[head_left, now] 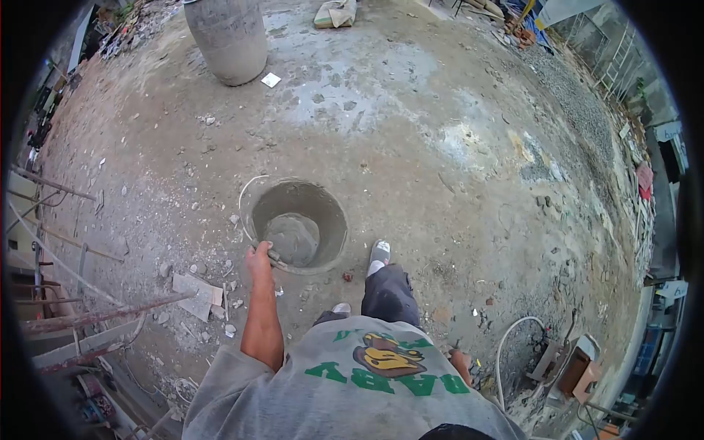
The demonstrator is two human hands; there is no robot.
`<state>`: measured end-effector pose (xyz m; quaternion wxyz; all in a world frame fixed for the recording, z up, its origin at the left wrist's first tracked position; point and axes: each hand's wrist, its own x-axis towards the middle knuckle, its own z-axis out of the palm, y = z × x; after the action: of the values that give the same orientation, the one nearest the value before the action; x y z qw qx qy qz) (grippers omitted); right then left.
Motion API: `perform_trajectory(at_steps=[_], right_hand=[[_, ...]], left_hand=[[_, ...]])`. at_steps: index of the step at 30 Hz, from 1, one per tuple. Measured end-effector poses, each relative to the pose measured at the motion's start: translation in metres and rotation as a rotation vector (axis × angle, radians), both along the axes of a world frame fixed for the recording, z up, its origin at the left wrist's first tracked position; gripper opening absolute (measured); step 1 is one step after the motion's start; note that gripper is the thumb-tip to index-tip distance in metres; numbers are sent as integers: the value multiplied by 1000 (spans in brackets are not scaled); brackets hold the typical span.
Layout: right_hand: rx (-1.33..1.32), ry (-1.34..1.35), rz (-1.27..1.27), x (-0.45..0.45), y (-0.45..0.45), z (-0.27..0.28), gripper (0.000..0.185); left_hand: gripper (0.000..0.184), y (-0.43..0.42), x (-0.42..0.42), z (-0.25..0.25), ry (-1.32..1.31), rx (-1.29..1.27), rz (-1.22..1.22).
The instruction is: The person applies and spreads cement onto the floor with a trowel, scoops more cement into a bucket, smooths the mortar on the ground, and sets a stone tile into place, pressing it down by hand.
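My left hand [259, 254] is closed around the grip of a bucket [339, 231], whose thin wire handle loops out over its left side. Grey, wet-looking mortar [293, 236] lies in the bottom of the bucket, and its inner walls are coated grey. The bucket is in front of me and to the left of my forward foot; whether its base touches the ground is hidden. Low by my right side, partly behind my shirt, my right hand [460, 362] shows only in part, and its fingers are not clear.
A large grey drum [233, 44] stands ahead on the left, with a white tile piece [270, 80] beside it and a sack [336, 14] beyond. Metal scaffold bars [110, 312] reach in from the left. At right lie a pale hose [506, 345] and a brownish box-like object [576, 374]. Rubble litters the dirt.
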<state>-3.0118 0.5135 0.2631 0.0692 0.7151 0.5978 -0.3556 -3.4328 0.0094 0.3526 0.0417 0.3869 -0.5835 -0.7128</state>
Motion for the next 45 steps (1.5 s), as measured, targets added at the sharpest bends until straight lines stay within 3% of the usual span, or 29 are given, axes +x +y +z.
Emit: perform_trajectory(at_steps=[3,6,10,12,15,18,21,25,27,30,32,33,38,41,42,45], right_hand=[[-130,6,-89,-126,26,30,35],[-146,65,-5,-302,71,40,37],[121,93,547,-554,158,35,48],[130,148,649,-693,193,44,49],[135,354,760,-879,161,161,43],[185,380,855,-1011,183,153,32],[90,251,743,-1091,201,122,32],[-62,93,591,-1129,242,83,28],[-190,-54,446,-1150,250,90,30],[-158,28,808,-1211,274,83,21],[-288,-110,311,-1273,280,79,18],[-291,-128,325,-1311,285,76,18],[-200,-198,693,-1632,335,36,22],[-34,-64,1048,-1848,326,78,26],[33,-103,1169,-1921,309,108,38],[361,47,1481,-2101,281,121,52]], left_hand=[[28,44,-97,-8,-21,103,-42],[26,109,-217,1,106,149,0],[24,140,-329,16,47,102,25],[22,146,-398,19,82,63,40],[21,159,-481,-4,35,53,88],[22,178,-592,-26,23,75,122],[24,203,-702,-38,12,102,166],[26,234,-843,6,-63,-19,121],[26,227,-911,16,-29,-52,125],[29,217,-1013,0,-12,-9,157],[27,224,-1076,2,-1,82,193],[27,231,-1101,-7,-16,80,211],[19,282,-1295,-21,110,15,350],[18,283,-1380,-9,-35,-8,382],[20,280,-1404,-13,-36,13,381],[23,286,-1488,-17,-63,71,418]])
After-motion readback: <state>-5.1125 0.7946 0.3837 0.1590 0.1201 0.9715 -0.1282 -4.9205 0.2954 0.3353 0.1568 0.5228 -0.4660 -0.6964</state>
